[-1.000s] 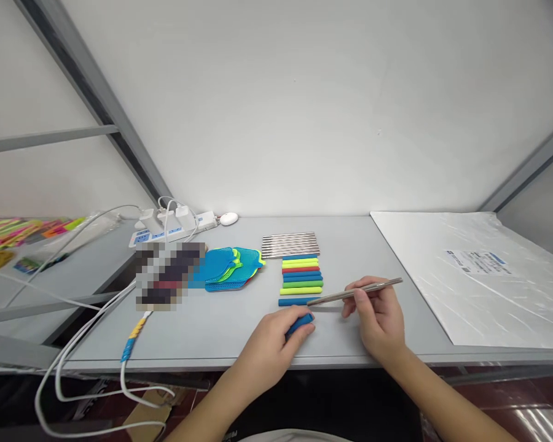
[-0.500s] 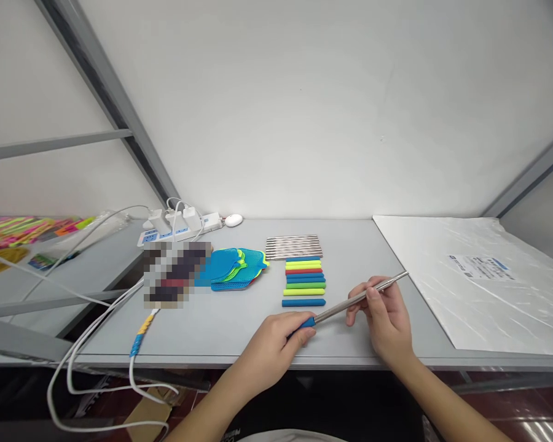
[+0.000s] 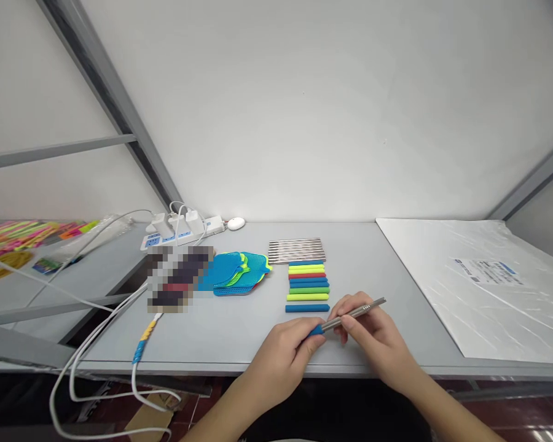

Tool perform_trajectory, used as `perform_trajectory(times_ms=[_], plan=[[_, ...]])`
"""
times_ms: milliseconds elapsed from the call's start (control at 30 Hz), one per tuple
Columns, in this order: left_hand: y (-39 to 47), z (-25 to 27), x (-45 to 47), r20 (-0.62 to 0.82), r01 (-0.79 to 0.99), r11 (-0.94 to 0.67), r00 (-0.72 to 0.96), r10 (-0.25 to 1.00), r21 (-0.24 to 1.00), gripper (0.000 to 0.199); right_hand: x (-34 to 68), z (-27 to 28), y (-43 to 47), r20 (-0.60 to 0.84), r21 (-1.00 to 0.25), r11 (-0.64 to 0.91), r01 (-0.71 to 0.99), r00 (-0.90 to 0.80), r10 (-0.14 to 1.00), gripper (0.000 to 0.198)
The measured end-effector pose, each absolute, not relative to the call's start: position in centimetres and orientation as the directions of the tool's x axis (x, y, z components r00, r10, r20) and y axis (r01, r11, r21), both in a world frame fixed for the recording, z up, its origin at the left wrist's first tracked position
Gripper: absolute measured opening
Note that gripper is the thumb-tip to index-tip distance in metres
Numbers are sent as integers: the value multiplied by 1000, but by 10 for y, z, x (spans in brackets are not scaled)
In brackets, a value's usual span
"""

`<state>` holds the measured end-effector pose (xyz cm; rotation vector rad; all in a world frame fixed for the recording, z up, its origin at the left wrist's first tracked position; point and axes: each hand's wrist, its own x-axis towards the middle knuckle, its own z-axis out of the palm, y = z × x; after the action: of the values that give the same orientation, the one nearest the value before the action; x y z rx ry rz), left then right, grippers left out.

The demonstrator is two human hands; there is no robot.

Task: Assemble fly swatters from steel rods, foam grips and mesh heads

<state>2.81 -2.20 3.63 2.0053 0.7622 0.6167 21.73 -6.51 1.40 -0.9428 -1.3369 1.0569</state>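
My left hand [image 3: 283, 353] is closed around a blue handle sleeve [image 3: 316, 331], most of it hidden by the fingers. From the sleeve's end a slim telescopic metal rod [image 3: 360, 311] slants up to the right. My right hand [image 3: 378, 344] pinches that rod between thumb and fingers, close to my left hand. Just beyond both hands, several coloured handle sleeves [image 3: 308, 297] in blue, yellow, green and red lie in a column. Behind them is a row of metal rods [image 3: 297, 250]. Left of these, blue and yellow-green perforated fly swatter heads [image 3: 253, 273] overlap in a pile.
A white power strip [image 3: 184, 233] with plugs stands at the back left, its white cables [image 3: 76, 368] looping over the front edge. A blurred-out item [image 3: 179, 279] lies beside the swatter heads. A white wrapped sheet [image 3: 442, 294] covers the right side. Grey metal posts [image 3: 115, 104] frame the table.
My right hand has moved left along the rod, nearer my left hand. Less of the rod now shows beyond the blue sleeve. The view has shifted slightly.
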Motion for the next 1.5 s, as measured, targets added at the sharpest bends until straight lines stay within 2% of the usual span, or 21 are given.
perform_trajectory(times_ms=[100, 200, 267, 400, 567, 767, 1067, 1300, 1400, 1500], plan=[[-23, 36, 38, 123, 293, -416, 673, 729, 861, 22, 224, 36, -65, 295, -953, 292, -84, -18, 955, 12], [-24, 36, 62, 154, 213, -401, 689, 708, 891, 22, 221, 60, -61, 265, -912, 270, -308, 59, 963, 29], [-25, 35, 82, 186, 137, -378, 687, 702, 916, 18, 217, 71, -56, 218, -886, 250, -392, 123, 968, 35], [-26, 31, 106, 215, 41, -304, 617, 757, 952, 20, 215, 73, -42, 163, -935, 225, -274, 232, 959, 39], [-24, 28, 102, 142, 26, -222, 694, 706, 975, 26, 217, 59, -33, 220, -943, 259, -207, 195, 956, 44], [-20, 22, 99, 148, 39, -240, 690, 709, 970, 28, 212, 53, -33, 194, -978, 202, -55, 132, 972, 45], [-18, 17, 99, 117, 72, -232, 700, 704, 970, 30, 215, 43, -37, 178, -983, 175, 50, 70, 982, 46], [-18, 15, 99, 140, 71, -264, 703, 698, 962, 29, 219, 42, -40, 150, -987, 149, 51, 23, 988, 45], [-16, 13, 100, 141, 81, -276, 703, 697, 958, 28, 223, 39, -38, 196, -978, 194, 75, 22, 980, 42], [-15, 12, 101, 174, 95, -312, 663, 728, 945, 29, 227, 32, -38, 320, -939, 315, 140, 16, 947, 27]])
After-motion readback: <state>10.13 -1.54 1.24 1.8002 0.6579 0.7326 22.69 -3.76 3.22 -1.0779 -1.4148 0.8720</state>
